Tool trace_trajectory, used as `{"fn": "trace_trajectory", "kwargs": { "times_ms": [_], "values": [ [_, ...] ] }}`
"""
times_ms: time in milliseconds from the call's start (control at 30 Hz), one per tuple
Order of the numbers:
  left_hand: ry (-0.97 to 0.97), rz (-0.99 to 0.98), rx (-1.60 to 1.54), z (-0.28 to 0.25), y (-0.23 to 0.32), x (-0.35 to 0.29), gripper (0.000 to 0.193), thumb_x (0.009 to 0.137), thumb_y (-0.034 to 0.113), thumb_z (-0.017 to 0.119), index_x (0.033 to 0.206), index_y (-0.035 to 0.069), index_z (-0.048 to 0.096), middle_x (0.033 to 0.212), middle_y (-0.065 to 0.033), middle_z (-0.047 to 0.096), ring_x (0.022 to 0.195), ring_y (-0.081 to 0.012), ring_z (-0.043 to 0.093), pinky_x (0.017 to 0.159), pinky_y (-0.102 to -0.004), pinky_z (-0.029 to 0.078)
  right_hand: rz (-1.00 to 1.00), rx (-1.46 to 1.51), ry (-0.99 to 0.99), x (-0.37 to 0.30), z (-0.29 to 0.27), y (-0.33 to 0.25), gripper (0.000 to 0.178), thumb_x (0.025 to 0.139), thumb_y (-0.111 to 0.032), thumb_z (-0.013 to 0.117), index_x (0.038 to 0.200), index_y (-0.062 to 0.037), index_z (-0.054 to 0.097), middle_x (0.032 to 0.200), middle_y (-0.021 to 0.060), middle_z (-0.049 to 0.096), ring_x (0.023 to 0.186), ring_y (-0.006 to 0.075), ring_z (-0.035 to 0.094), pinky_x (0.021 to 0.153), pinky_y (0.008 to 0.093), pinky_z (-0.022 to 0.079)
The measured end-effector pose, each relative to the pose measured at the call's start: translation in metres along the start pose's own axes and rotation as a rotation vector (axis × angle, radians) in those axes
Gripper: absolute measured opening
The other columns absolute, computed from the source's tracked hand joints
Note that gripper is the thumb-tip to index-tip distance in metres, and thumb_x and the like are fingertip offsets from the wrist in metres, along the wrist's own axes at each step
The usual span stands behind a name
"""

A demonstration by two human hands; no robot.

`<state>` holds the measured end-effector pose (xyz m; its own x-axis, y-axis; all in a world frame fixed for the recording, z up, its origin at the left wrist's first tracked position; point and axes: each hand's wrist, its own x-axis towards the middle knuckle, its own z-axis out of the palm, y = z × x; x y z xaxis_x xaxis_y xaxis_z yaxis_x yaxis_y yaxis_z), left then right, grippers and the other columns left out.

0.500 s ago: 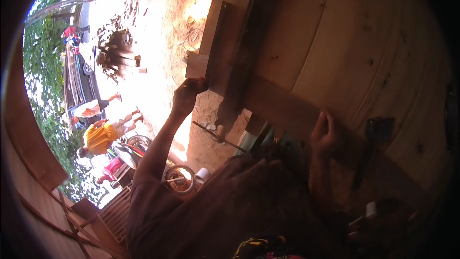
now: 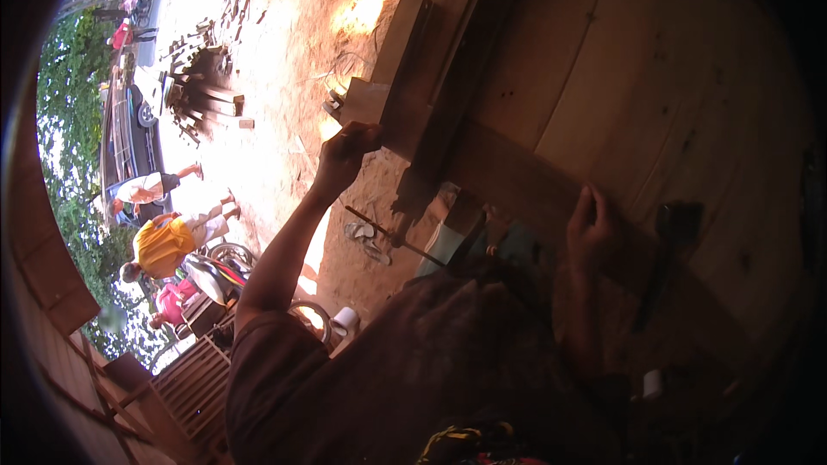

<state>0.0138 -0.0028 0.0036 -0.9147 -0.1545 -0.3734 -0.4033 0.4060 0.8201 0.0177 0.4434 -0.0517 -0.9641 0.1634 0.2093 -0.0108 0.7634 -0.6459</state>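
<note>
My left hand (image 2: pixel 351 148) is closed at the near end of a narrow wooden piece (image 2: pixel 407 77), which lies along the left side of the work. On the right, my right hand (image 2: pixel 594 226) has its fingers bent together at the edge of a dark plank (image 2: pixel 517 164). That plank runs crosswise along the near side of a wide wooden panel (image 2: pixel 637 69). Between my hands a long dark bar (image 2: pixel 461 60) lies over the wood, and a thin cross rod (image 2: pixel 394 236) sits at its near end, like a clamp handle. Shadow hides my right fingertips.
A dark block-headed tool (image 2: pixel 679 222) lies right of my right hand. Sandals (image 2: pixel 369 241) are on the dirt floor below. Outside to the left are a motorcycle (image 2: pixel 215 275), a person in a yellow top (image 2: pixel 164 245), other people and a wood pile (image 2: pixel 202 90).
The view has shifted slightly, showing more floor with the sandals. Both hands stay at about the same places on the wood. The people outside appear farther left.
</note>
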Motion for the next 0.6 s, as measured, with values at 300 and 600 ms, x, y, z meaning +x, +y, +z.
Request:
{"fn": "trace_trajectory", "kwargs": {
  "times_ms": [300,600],
  "values": [
    [0.193,0.278,0.065,0.065,0.070,0.012,0.016,0.102,0.013,0.066,0.110,0.001,0.073,0.102,-0.0075,0.073,0.089,-0.0114,0.069,0.077,-0.0257,0.055,0.082,0.163,-0.014,-0.011,0.017,0.012,0.020,0.102,-0.021,0.066,0.102,-0.0038,0.076,0.092,0.0149,0.077,0.085,0.0287,0.076,0.074,0.0379,0.059],
    [-0.053,0.165,-0.562,0.266,0.120,0.036,0.027,0.099,0.026,0.072,0.104,-0.001,0.070,0.079,-0.0059,0.070,0.074,-0.0120,0.067,0.065,-0.0313,0.053,0.019,0.159,-0.053,-0.018,0.025,0.044,0.024,0.102,-0.023,0.064,0.106,-0.0014,0.075,0.096,0.0155,0.077,0.091,0.0285,0.076,0.079,0.0378,0.058]
  ]
}}
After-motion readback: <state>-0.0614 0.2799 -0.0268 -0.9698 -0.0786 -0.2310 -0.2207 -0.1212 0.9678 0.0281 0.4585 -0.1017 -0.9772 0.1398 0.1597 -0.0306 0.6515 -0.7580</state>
